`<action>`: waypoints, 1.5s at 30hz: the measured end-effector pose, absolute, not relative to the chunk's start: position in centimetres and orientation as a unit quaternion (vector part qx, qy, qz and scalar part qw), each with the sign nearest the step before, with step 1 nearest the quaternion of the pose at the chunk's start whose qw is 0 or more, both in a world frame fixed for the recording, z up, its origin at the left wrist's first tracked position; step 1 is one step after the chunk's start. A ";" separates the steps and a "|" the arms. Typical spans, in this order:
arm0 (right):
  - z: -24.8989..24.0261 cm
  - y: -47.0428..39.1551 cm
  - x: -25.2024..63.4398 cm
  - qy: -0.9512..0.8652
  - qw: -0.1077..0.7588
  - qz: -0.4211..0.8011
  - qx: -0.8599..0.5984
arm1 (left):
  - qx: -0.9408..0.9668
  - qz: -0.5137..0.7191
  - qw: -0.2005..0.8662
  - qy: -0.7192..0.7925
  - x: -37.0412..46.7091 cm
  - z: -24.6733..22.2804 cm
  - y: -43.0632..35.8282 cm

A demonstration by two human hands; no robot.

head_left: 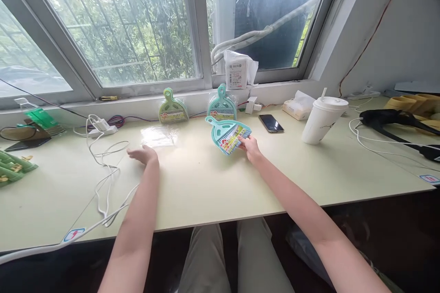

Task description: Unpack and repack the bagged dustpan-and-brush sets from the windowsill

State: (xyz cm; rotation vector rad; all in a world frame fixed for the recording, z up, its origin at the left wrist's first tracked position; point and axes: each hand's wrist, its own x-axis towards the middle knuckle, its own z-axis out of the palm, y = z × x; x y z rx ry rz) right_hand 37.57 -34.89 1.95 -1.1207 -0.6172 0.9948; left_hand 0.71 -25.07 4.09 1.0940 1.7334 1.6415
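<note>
The person is sitting at a pale green bench [206, 192] under a window, both bare arms reaching forward. The right hand [250, 147] is pinching the lower edge of a teal mini dustpan set [227, 134], fingers closed on its printed card label, so that the set is lying tilted on the bench just past centre, its handle pointing toward 10 o'clock. The left hand [144, 154] is resting palm down with the fingers loosely spread, holding nothing, its fingertips just short of a clear plastic wrapper [158, 136] lying flat at 12 o'clock from it. The two hands are well apart. Further back, at 12 o'clock from the held set, a second teal dustpan set [222, 105] is leaning upright against the window ledge, and a green dustpan set [173, 108] is leaning beside it toward 9 o'clock. A dark phone [271, 123] is lying at 2 o'clock from the right hand, with a tissue pack [298, 106] and a white lidded cup [324, 120] with a straw standing further toward 3 o'clock. White cables [103, 178] are trailing across the bench at 8 o'clock from the left hand, running back to a power strip [100, 127] by the ledge.
</note>
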 end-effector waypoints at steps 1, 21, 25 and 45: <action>1.8 -34.9 37.5 -0.276 0.690 0.444 -0.500 | 0.392 0.618 0.202 0.651 1.0 4.4 -25.5; 2.9 -34.7 36.7 -0.379 0.478 0.545 -0.574 | 0.438 0.450 0.618 0.472 12.7 2.4 -28.6; 3.0 -34.4 39.4 -0.287 0.555 0.498 -0.602 | 0.383 0.473 0.627 0.485 12.6 2.3 -28.0; 3.5 -37.4 32.8 -0.666 0.346 -0.080 -0.656 | 0.722 0.385 0.475 0.325 17.2 2.8 -33.1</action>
